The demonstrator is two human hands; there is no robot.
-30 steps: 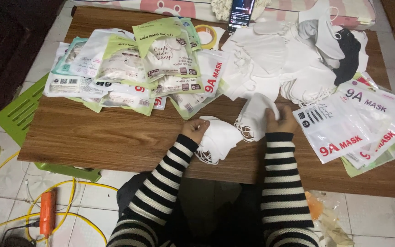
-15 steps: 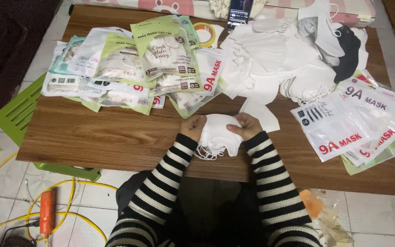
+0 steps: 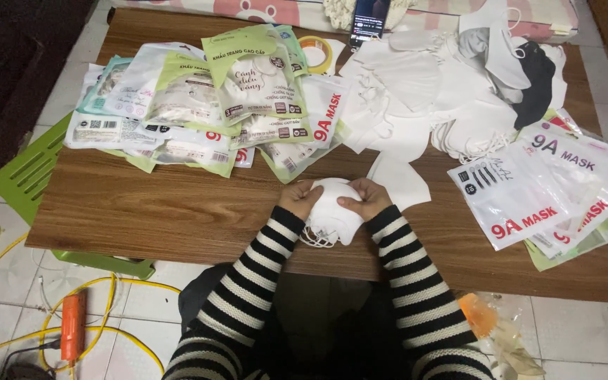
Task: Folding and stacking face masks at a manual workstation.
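**Both hands closed on a stack of white masks at the worktop's near edge**

The left hand [image 3: 300,199] and the right hand [image 3: 366,199] each kept a closed grip on one small stack of white masks [image 3: 332,214], fingers curled over its top from either side and thumbs pressed to its near face. The stack sat between the two hands, its lower part resting on the wooden worktop [image 3: 177,211] close to the near edge, with thin ear loops spilling out at its lower left. Striped black-and-white sleeves ran back from both wrists.

Just beyond the right hand lay a single flat white mask [image 3: 402,179], apart from the stack. Farther back spread a loose heap of white masks [image 3: 423,91], with a black mask [image 3: 536,84] on its right side. To the left lay a pile of green and clear mask packets [image 3: 198,105], and to the right a fan of white packets with red lettering [image 3: 543,190]. A roll of tape [image 3: 316,53] and a phone [image 3: 369,17] lay at the far edge. On the floor to the left were yellow cable [image 3: 8,281] and an orange tool [image 3: 73,327].
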